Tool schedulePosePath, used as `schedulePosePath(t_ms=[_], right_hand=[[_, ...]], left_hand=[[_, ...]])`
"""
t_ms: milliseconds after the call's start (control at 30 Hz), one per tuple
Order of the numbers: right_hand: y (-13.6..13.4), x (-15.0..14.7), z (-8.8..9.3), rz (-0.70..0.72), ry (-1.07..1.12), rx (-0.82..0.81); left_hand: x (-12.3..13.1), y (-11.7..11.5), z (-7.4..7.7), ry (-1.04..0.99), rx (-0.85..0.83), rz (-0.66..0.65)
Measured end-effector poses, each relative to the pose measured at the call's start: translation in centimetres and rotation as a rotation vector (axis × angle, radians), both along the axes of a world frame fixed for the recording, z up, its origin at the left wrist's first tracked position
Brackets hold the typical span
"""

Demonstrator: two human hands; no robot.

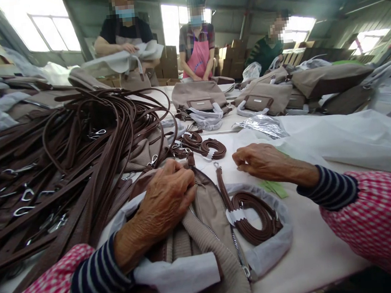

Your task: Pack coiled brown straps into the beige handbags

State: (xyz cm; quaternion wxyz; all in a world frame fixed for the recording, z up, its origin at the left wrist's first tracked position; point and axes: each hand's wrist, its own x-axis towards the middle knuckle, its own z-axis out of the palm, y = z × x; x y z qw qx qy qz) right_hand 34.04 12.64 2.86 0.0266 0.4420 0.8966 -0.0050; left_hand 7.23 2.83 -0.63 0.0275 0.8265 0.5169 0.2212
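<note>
My left hand (169,196) rests on the unzipped bag (213,245) before me, best held steady by the zip (237,247); my right hand (265,161) is curled above the table (312,227) (I can't tell either's grip)

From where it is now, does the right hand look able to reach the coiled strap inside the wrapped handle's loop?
Likely yes: the right hand seems to hold nothing, and the coiled strap lies close by, with the wrapped handle curving around it but apparently not covering it.

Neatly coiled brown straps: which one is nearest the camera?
The coil inside the curved white-wrapped handle; the other two coils lie farther back, outside it.
</note>
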Motion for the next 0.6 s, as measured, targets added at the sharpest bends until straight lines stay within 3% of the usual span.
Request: schedulePosePath(t_ms=[267, 600], right_hand=[[-1.3, 1.2, -0.6, -0.044, 0.113, -0.093], [-1.3, 1.4, -1.9, -0.016, 0.323, -0.139]], left_hand=[[0.1, 0.1, -0.1, 0.063, 0.063, 0.004], [0.0, 0.0, 0.0, 0.061, 0.025, 0.016]])
